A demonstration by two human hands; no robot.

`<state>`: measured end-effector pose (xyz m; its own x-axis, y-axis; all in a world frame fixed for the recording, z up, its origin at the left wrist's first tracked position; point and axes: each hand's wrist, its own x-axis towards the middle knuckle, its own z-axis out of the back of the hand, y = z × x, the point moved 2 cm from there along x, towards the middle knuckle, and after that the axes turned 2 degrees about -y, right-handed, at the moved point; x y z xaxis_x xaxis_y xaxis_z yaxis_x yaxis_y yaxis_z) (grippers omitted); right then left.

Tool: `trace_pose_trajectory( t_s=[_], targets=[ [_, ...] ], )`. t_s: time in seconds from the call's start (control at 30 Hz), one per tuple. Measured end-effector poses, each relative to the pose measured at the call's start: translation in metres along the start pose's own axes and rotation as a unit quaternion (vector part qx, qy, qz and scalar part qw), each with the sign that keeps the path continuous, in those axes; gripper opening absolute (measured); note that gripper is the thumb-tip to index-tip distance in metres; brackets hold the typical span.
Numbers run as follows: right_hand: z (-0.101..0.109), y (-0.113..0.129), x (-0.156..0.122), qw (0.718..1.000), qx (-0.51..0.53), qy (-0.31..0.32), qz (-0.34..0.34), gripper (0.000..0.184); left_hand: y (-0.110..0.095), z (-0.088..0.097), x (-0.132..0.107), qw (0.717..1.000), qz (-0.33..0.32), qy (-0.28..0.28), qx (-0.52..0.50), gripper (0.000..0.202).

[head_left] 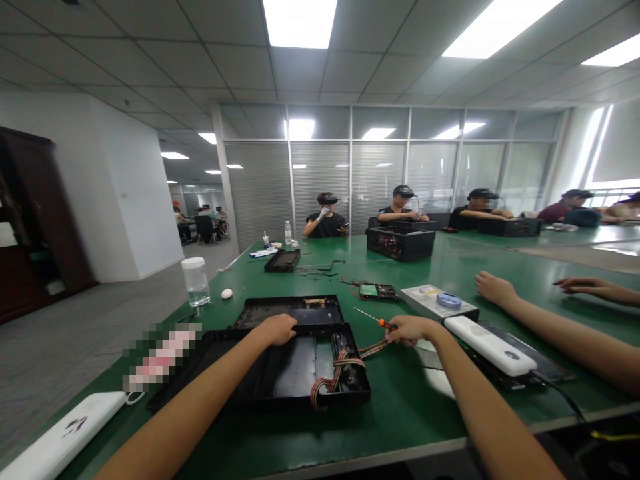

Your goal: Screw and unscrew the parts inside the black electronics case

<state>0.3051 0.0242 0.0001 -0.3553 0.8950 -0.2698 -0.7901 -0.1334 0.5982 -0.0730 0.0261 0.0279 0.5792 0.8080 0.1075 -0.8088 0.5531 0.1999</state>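
Observation:
An opened black electronics case (300,363) lies on the green table (400,407) in front of me, with a striped ribbon cable (340,373) spilling over its right side. My left hand (277,329) rests curled on the case's upper edge. My right hand (411,329) is closed round a screwdriver with an orange handle (384,323), its thin shaft pointing up-left, just right of the case.
A neighbour's hands (495,288) rest on the table at right, beside a white power bank (490,345) and a boxed drive (437,301). A clear jar (195,281), a small circuit board (377,291), another white device (60,437) and other black cases lie around. Several people sit at the far end.

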Motion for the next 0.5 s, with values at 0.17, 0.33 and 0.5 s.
trace_pose_trajectory(
  t_s=[0.17, 0.33, 0.5],
  targets=[
    [0.007, 0.021, 0.006, 0.956, -0.046, -0.267, 0.116, 0.036, -0.023, 0.016, 0.0, 0.982, -0.128, -0.13, 0.047, 0.023],
    [-0.015, 0.046, 0.016, 0.933, -0.064, -0.304, 0.182, 0.036, -0.038, 0.009, 0.008, 0.963, -0.216, -0.134, 0.086, 0.012],
    [-0.041, 0.063, 0.023, 0.941, -0.087, -0.247, 0.216, 0.032, -0.047, 0.005, 0.006, 0.952, -0.236, -0.149, 0.123, 0.01]
  ],
)
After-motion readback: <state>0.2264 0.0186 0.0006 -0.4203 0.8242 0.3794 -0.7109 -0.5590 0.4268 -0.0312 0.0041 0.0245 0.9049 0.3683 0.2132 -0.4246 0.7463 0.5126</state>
